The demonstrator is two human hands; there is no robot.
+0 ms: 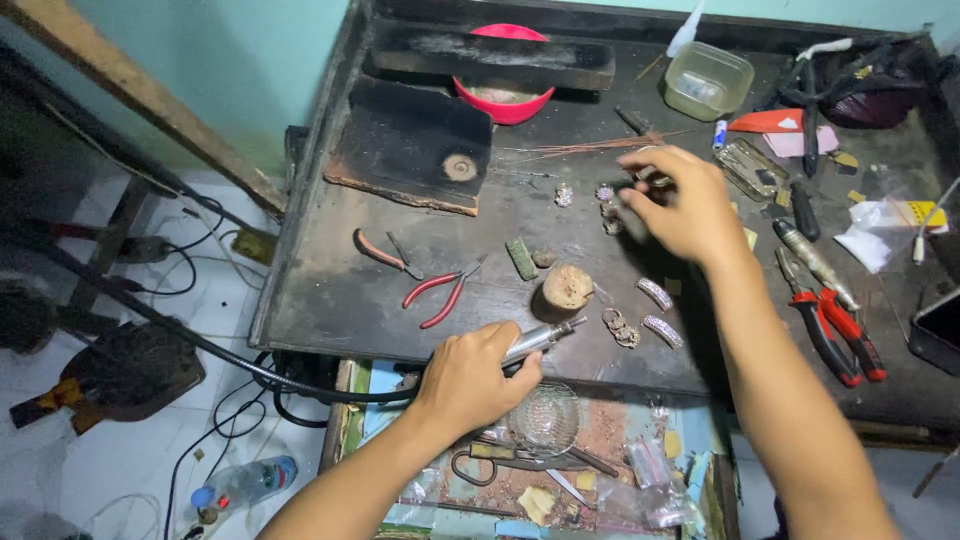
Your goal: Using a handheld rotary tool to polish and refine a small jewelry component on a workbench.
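- The left hand (470, 380) is wrapped shut around a metal rotary handpiece (540, 340), whose black flexible shaft (200, 345) trails off left over the near edge of the dark surface (330, 290); held this way, the tool's tip points far and right toward a round wooden peg (567, 287), as if kept ready at the work spot.
- The right hand (680, 205) reaches to the far middle of the surface, fingers curled together on a small pale piece (blurred, so what it is cannot be told) beside a cluster of small stone-set ornaments (606, 207).
- More ornaments, curved and sparkling (657, 293), lie just right of the peg, within easy reach of both hands.
- Red-handled pliers (437, 290) lie left of the peg, and a heavier red-and-black pair (840, 335) lies at the right; both are set aside.
- A charred block (410, 145) rests at the far left, with a red bowl (505, 100) behind it, half hidden under a dark slab; its contents look pale and powdery.
- A clear plastic tub (708, 80) stands at the far right with something small and pale inside.
- Below the near edge an open drawer (620, 450) holds a wire mesh strainer (545, 420), scissors (500, 455) and small clear bags (placed to catch scraps, it seems).
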